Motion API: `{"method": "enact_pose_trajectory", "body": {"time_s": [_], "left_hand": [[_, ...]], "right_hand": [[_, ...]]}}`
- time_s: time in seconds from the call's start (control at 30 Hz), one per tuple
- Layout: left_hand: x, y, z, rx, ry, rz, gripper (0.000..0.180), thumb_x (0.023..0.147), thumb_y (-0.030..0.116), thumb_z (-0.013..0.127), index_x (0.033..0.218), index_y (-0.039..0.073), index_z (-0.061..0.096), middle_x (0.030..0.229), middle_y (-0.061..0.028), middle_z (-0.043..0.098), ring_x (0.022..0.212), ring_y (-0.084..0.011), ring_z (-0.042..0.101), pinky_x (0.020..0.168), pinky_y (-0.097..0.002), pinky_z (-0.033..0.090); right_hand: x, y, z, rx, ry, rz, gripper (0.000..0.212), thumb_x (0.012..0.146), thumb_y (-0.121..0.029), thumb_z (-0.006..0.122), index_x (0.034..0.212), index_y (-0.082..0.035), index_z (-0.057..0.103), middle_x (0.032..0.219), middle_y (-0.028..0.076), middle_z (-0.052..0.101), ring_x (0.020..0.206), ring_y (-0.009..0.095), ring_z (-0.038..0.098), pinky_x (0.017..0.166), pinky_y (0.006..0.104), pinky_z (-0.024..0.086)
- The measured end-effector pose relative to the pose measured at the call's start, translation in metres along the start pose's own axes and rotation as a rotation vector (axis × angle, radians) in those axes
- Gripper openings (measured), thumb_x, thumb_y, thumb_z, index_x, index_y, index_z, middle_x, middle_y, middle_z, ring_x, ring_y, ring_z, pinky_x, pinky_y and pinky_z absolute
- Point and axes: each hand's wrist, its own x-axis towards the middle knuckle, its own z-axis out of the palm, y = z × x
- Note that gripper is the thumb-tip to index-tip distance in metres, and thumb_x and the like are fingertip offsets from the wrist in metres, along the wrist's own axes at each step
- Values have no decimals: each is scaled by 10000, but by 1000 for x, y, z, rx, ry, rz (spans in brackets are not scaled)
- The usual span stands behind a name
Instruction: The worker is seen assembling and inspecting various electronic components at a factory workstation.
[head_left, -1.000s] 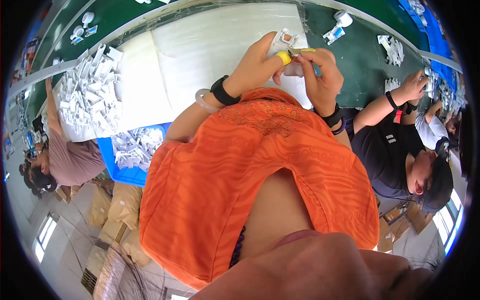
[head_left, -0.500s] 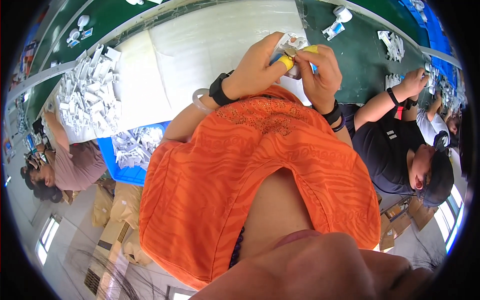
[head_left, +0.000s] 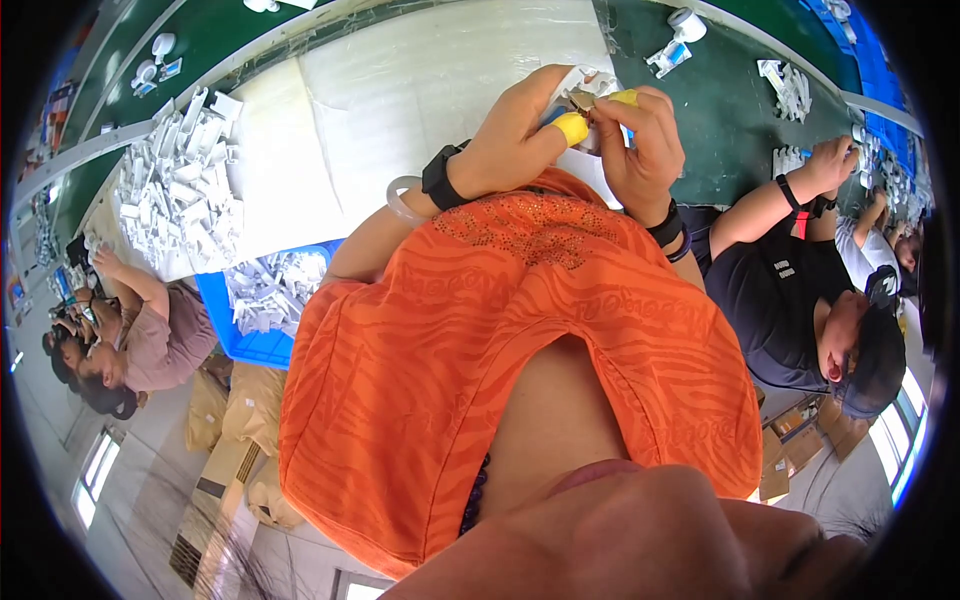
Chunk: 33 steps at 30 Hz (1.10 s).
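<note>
In front of my chest, my left hand (head_left: 515,135) is closed round a white plastic part (head_left: 592,78), which has a notched edge and shows some blue beside the thumb. A yellow finger cover sits on my left thumb. From the right, my right hand (head_left: 645,145) pinches at a small brownish, metal-looking piece (head_left: 581,99) lying against the white part. One right finger also wears a yellow cover. The fingers hide much of both pieces, so how they join cannot be seen.
A heap of white plastic parts (head_left: 180,190) covers the table's left side. Below it stands a blue bin (head_left: 265,350) of similar parts. Farther right are a white round-headed piece (head_left: 686,26) and stacked white parts (head_left: 785,90). Co-workers sit on both sides; cardboard boxes (head_left: 225,465) stand behind.
My left thumb has shifted slightly down, and more of the brownish piece shows. My hands otherwise stay in place. At the left, a co-worker's arm and head have moved.
</note>
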Motion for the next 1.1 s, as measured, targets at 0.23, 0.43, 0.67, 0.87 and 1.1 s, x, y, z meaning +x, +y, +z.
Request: {"method": "enact_pose_trajectory", "body": {"time_s": [0.23,0.43,0.67,0.87,1.1], "left_hand": [[0,1,7,0,-17,82,373,960,147,507,1304,10,460,965,-74,564,743,-119,569,617,-230,468],[-1,3,8,49,1,120,339,979,131,473,1298,16,483,932,-56,554,721,-108,567,602,-224,470],[-4,4,9,77,3,115,354,1009,213,463,1314,41,517,797,10,535,603,-43,459,504,-182,415],[-4,-17,4,62,96,-72,251,962,138,469,1155,5,558,708,-54,574,571,-112,563,526,-252,478],[45,-36,-58,-72,245,-126,280,972,259,451,993,8,575,669,-53,569,509,-138,554,495,-257,504]], "right_hand": [[4,-3,-2,10,-26,-22,267,682,43,751,913,-68,676,837,90,560,782,282,564,693,351,472],[2,-3,-4,10,-46,-29,264,687,45,746,916,-62,671,828,91,562,785,283,566,707,355,470],[2,-7,-4,54,-67,-23,229,696,38,733,893,-54,660,825,85,573,787,281,568,695,353,457],[-8,2,8,-7,-127,13,220,712,-3,727,909,-66,652,829,75,596,815,280,574,759,373,438],[-11,60,13,71,-211,360,242,765,-44,709,998,-44,645,922,102,647,861,283,625,709,366,479]]}}
